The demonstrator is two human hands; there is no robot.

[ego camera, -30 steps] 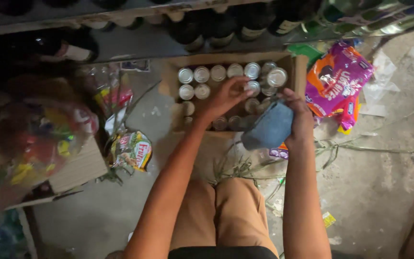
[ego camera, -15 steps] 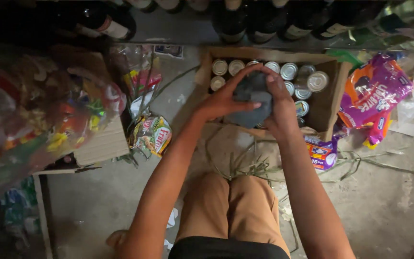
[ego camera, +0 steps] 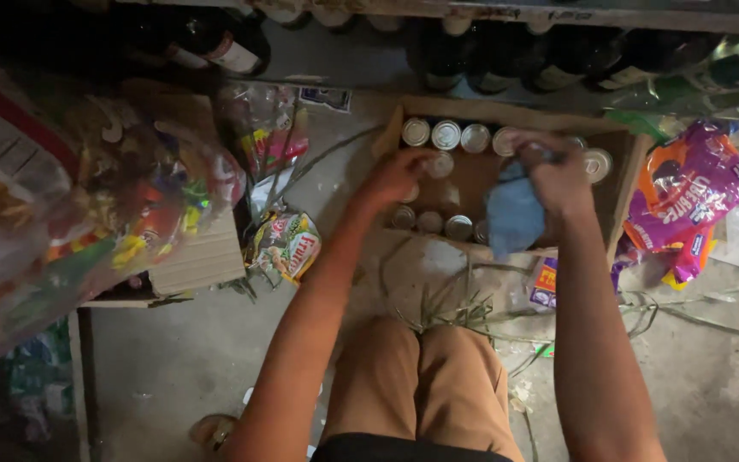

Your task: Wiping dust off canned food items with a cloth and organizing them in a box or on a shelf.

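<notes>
An open cardboard box on the floor holds several silver-topped cans. My left hand reaches into the box's left side, its fingers closing around a can in the second row. My right hand is over the box's right half, gripping a blue cloth that hangs down from it, and it appears to rest on a can. My knees in tan trousers are below the box.
Purple snack packets lie right of the box. A clear bag of colourful wrapped items sits on cardboard at left, small snack packets beside it. Dark bottles line a shelf behind. Dry stalks litter the concrete floor.
Both hands were together around the blue cloth over the box. Now they have parted: the left moved to the cans at left, the right kept the cloth at right. The view shifted.
</notes>
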